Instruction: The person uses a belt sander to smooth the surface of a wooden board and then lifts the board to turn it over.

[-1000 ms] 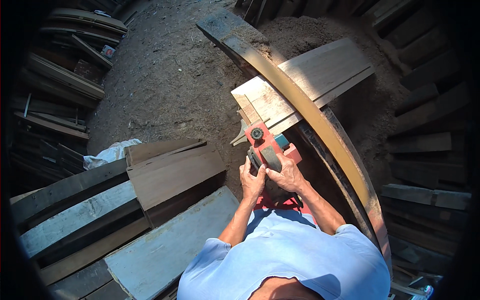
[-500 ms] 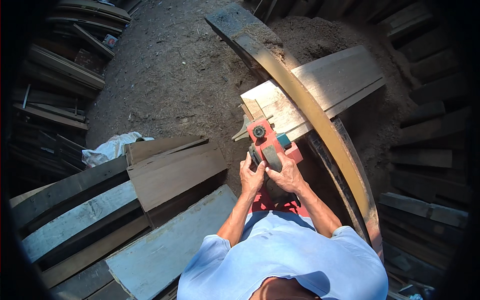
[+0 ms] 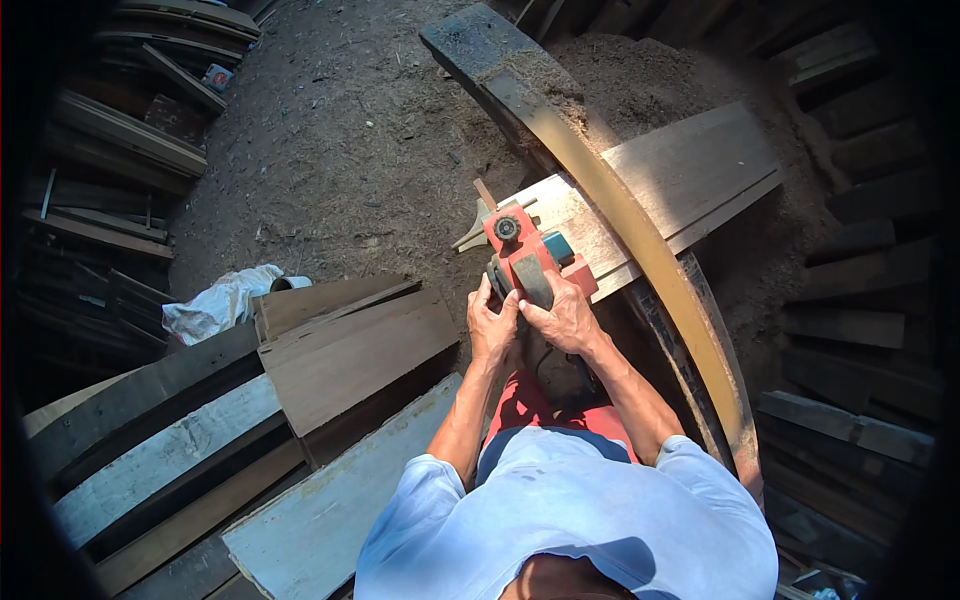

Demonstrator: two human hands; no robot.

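Observation:
I hold a red electric planer point(image 3: 519, 240) with a black round knob and a grey-green panel in front of my body. My left hand point(image 3: 489, 325) closes on its near left side. Around the near right part, next to the panel, my right hand point(image 3: 563, 318) is wrapped. The two thumbs nearly meet at the near end. Just beyond the planer lie pale wooden boards point(image 3: 690, 170), passing beneath a long thick beam point(image 3: 625, 215). The planer's underside is hidden, so I cannot tell whether it touches the wood.
Stacked planks point(image 3: 355, 355) and a pale painted board point(image 3: 330, 500) lie at the near left, beside a crumpled white sack point(image 3: 225, 305). Sawdust point(image 3: 640, 80) is heaped behind the beam. More timber point(image 3: 840, 325) lines the right side.
The planer and both hands have shifted a little left and slightly away from my body. My grip looks the same. The boards and beam appear slightly farther right as the view moves.

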